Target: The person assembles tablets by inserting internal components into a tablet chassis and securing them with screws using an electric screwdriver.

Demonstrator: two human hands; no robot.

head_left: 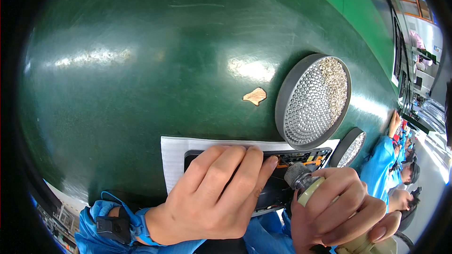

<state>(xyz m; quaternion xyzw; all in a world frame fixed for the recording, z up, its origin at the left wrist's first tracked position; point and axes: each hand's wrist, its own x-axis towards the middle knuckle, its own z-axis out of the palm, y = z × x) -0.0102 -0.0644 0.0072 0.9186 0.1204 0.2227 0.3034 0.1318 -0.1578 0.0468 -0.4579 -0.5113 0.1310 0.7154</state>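
Observation:
A flat black tablet-like electronic device [270, 193], with orange parts and small fittings showing along its far right edge, lies on a white sheet [172, 174]. My left hand [214, 195] covers its left part, fingers curled over the far edge and gripping it. The left thumb and fingertips sit close by the tip of an electric screwdriver [296, 176]. Wrapped round that screwdriver's pale body is my right hand [343, 202]. Its grey knurled nose points down toward the device's edge. Whether the bit touches a screw is too small to tell.
Beyond the device stands a round grey dimpled tray [283, 110], small screws heaped at its right. A smaller round tray [335, 161] of silvery pieces is right of the device. On the green table [141, 99] lies a brown wood-patterned piece [255, 96]. Co-workers in blue [376, 160] sit at right.

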